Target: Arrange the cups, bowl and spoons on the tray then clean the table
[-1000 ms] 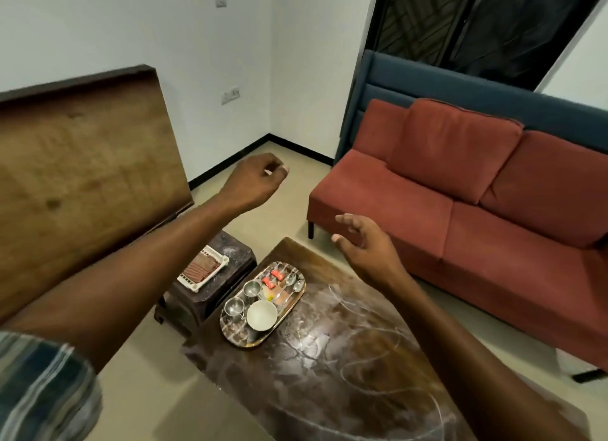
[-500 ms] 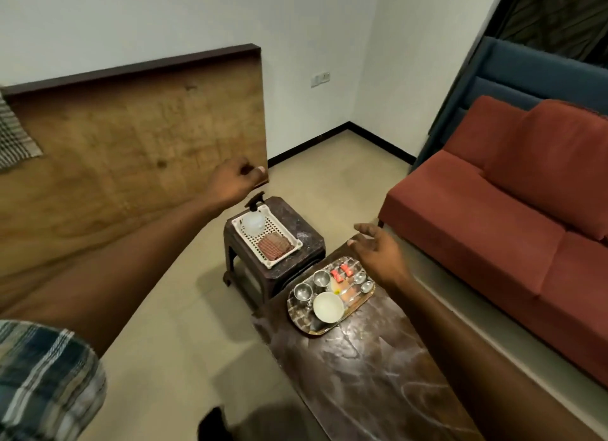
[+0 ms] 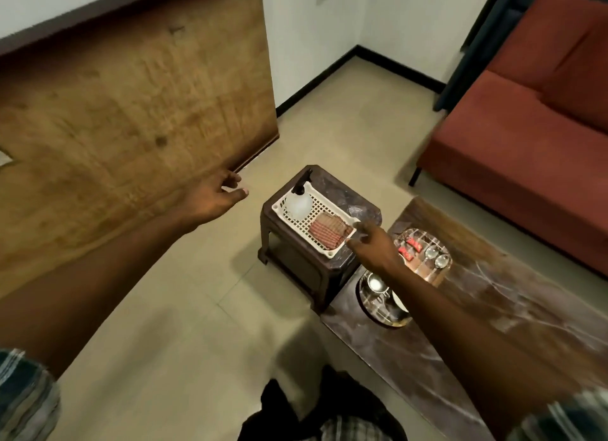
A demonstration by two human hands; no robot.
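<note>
An oval metal tray [image 3: 385, 317] lies at the near-left end of the dark marble table [image 3: 493, 309]. On it I see a steel cup [image 3: 375, 281], spoons [image 3: 436, 256] and the rim of a white bowl [image 3: 399, 304]; my right forearm hides the tray's middle. My right hand [image 3: 373, 246] hovers open over the tray's far end, its fingers at the corner of a white basket [image 3: 297, 223]. A folded reddish cloth [image 3: 329, 231] and a clear spray bottle [image 3: 298, 202] lie in that basket. My left hand [image 3: 215, 195] hangs open in the air, left of the basket.
The basket rests on a dark brown stool [image 3: 306, 263] beside the table's end. A red sofa [image 3: 526, 128] runs along the table's far side. A wooden board [image 3: 131, 111] leans against the left wall. Beige floor lies between me and the stool.
The view has swung left and down. My right hand has moved from the tray's right edge across to the basket's corner. My left hand has dropped lower and opened a little.
</note>
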